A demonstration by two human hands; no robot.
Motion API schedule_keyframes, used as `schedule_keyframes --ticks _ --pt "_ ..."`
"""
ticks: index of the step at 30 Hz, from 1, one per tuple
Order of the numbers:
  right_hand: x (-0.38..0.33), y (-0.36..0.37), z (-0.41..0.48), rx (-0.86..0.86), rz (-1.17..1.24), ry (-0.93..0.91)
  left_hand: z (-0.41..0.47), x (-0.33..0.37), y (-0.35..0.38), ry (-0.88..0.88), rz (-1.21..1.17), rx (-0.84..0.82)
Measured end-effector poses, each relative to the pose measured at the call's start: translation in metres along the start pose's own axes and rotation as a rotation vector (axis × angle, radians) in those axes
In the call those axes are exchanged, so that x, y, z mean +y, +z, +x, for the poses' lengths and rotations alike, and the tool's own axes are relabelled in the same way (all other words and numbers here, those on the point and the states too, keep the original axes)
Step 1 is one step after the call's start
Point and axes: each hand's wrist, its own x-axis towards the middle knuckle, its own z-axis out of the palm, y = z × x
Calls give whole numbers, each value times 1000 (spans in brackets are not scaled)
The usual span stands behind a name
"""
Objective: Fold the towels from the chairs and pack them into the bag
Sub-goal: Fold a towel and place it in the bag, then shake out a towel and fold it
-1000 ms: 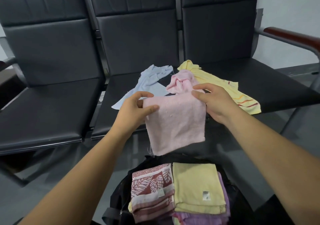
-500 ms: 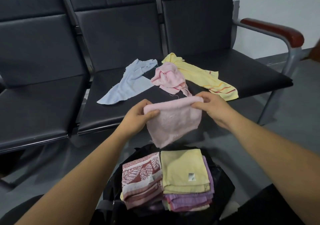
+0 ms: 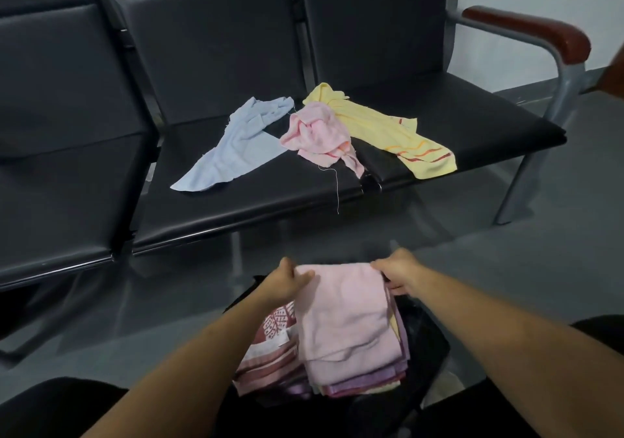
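A folded pale pink towel lies on the right-hand stack of folded towels inside the black bag on the floor. My left hand pinches its far left corner and my right hand grips its far right corner. A red leaf-patterned folded towel sits beside it on the left, over more folded towels. Three loose towels lie on the chair seats: a light blue one, a crumpled pink one and a yellow striped one.
A row of black chairs stands ahead, with a metal armrest topped in brown at the right end. Grey floor surrounds the bag. My dark-clothed knees frame the bag at the bottom.
Both hands have lowered the folded pink towel from in front of the chair seat down onto the stack in the bag, covering the yellow folded towel.
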Motion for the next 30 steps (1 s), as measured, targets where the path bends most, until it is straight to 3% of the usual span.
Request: schedule_keyframes --ticks 3,6,10,14,18,22,25,28,30 --pt "-8 -3 7 89 -182 -85 14 -11 -3 -33 48 24" --pt "-32 -2 10 55 -334 -209 24 -2 -21 35 81 120" --pt "-88 1 0 -167 -259 -359 30 34 -58 214 -71 103" --pt "-161 -16 1 -127 -137 -482 43 77 -107 332 -159 136" --pt "-207 -20 20 38 -201 -578 67 91 -155 259 -32 366" --pt "-243 13 47 79 -363 -707 106 60 -192 119 160 538" --pt "-257 46 70 108 -557 -797 132 26 -208 69 282 560" --pt "-266 79 90 41 -668 -890 150 0 -215 26 353 466" --pt "-274 99 103 1 -772 -923 157 -8 -217 78 346 492"
